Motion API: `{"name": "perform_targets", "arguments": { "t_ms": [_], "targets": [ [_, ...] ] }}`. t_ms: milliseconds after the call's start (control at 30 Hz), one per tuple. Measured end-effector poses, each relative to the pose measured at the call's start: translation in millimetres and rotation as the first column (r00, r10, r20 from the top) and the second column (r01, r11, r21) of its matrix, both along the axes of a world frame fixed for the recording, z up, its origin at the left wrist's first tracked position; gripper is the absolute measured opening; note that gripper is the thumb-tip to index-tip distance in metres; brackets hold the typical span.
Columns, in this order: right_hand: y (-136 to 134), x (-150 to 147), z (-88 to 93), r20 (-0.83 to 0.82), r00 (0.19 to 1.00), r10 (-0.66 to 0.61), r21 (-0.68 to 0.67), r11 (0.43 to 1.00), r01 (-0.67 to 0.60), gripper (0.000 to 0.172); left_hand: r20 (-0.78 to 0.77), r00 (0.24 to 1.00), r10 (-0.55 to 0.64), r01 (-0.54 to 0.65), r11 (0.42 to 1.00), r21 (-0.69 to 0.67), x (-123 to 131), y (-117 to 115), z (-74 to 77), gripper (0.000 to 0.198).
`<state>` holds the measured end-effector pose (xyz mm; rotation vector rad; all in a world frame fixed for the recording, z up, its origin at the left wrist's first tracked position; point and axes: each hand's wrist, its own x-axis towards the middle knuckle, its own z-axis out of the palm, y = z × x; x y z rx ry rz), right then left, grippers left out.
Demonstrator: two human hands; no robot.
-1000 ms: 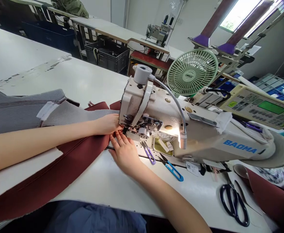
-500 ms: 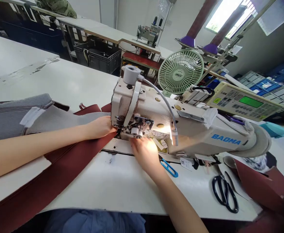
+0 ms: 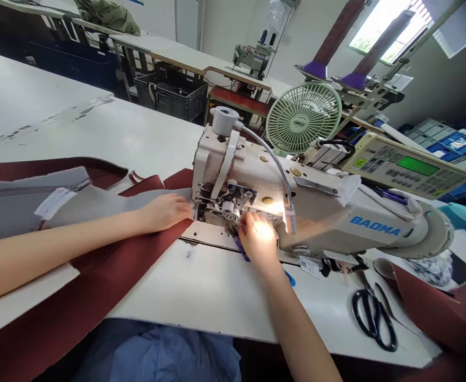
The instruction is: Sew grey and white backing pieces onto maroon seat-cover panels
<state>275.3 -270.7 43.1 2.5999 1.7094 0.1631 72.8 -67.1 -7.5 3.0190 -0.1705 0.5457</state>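
Note:
My left hand (image 3: 168, 212), fingers bent and together, grips the dark red leather-like piece (image 3: 137, 265) just left of the needle area of a sewing machine (image 3: 252, 159). Grey backing with a white label lies behind that wrist. Under the lamp, my right hand (image 3: 260, 236) is closed, with finger and thumb curled beside the presser foot area. Whatever they pinch is hidden. A slim purple tool (image 3: 241, 248), perhaps thread snips, slants over the machine bed beside these fingers; whether they touch it I cannot tell. The right wrist mostly covers a blue-handled tool (image 3: 290, 278).
Black-handled scissors (image 3: 374, 318) lie on the table at right, near more dark red material (image 3: 428, 302). Behind the machine stand a green fan (image 3: 303, 119), thread cones (image 3: 338, 37) and a control panel (image 3: 410, 164). A flexible lamp (image 3: 291, 217) hangs close above my right hand.
My right hand has moved right, away from the needle area, and its fingers have curled. The purple tool now shows beside it. My left hand stays on the material; the view has shifted slightly.

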Motion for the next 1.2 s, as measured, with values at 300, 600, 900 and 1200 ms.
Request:
{"name": "perform_targets", "arguments": {
  "t_ms": [300,600,900,1200],
  "targets": [
    [11.0,-71.2,-25.2,-0.171,0.903,0.394,-0.028,0.914,-0.404,0.026,0.059,0.997,0.052,-0.049,0.998,-0.048,-55.6,-53.9,1.9,0.017],
    [19.7,-61.3,-40.9,-0.173,0.884,0.435,0.106,0.900,-0.422,0.017,-0.179,0.981,0.076,-0.098,0.989,-0.114,-43.7,-38.5,-2.6,0.043],
    [22.5,-69.6,-39.4,-0.193,0.874,0.445,0.228,0.887,-0.401,0.021,-0.088,0.981,0.172,-0.193,0.896,-0.399,-54.9,-40.5,-7.1,0.050],
    [24.6,-70.9,-45.2,-0.130,0.914,0.384,0.240,0.907,-0.347,0.021,-0.145,0.976,0.161,-0.206,0.899,-0.386,-51.5,-40.0,-4.4,0.050]
  ]
}}
